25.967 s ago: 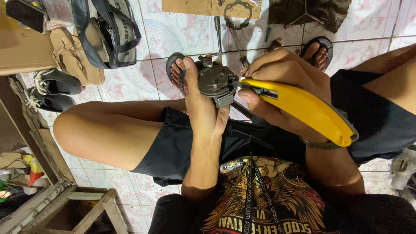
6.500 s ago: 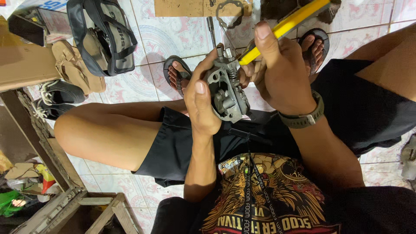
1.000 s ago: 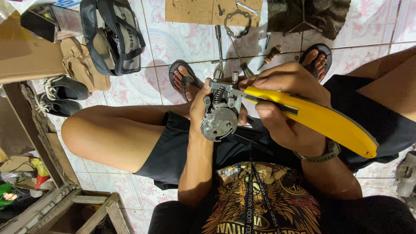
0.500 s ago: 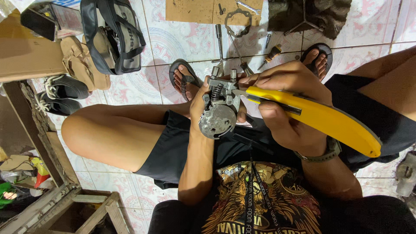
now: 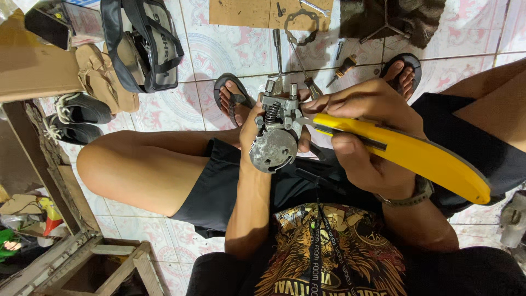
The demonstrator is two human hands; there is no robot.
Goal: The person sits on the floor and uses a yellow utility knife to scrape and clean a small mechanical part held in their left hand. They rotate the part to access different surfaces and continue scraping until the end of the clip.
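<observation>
Grip of the left hand (image 5: 249, 129) was closed around a grey metal engine part (image 5: 274, 140) — a small casting with a round cap facing the camera and a coil spring (image 5: 271, 112) seen near its top. The part was held above the lap, between the knees, well clear of the tiled floor (image 5: 219, 49). The left fingers were mostly hidden behind the casting; only the thumb side was seen against its left edge.

Grip of the right hand (image 5: 367, 131) was wrapped tight on a yellow utility knife (image 5: 405, 156), thumb laid along the black slider on its upper face. The knife's front end was brought up against the right side of the engine part; whether the blade itself touched metal could not be told. The handle was angled down toward the right, past a wristwatch (image 5: 413, 194) worn on that wrist.

Noted on the floor beyond the feet, both in dark sandals (image 5: 233, 101): a sheet of cardboard (image 5: 246, 13) with a flat ring-shaped gasket (image 5: 301, 24) at its edge, a long socket wrench (image 5: 278, 55), and a few loose bolts — all well apart from the hands. At the left, a black-and-grey bag (image 5: 142, 44), tan slippers (image 5: 101, 77) and dark shoes (image 5: 79, 118) were lined up beside a wooden frame (image 5: 82, 257).
</observation>
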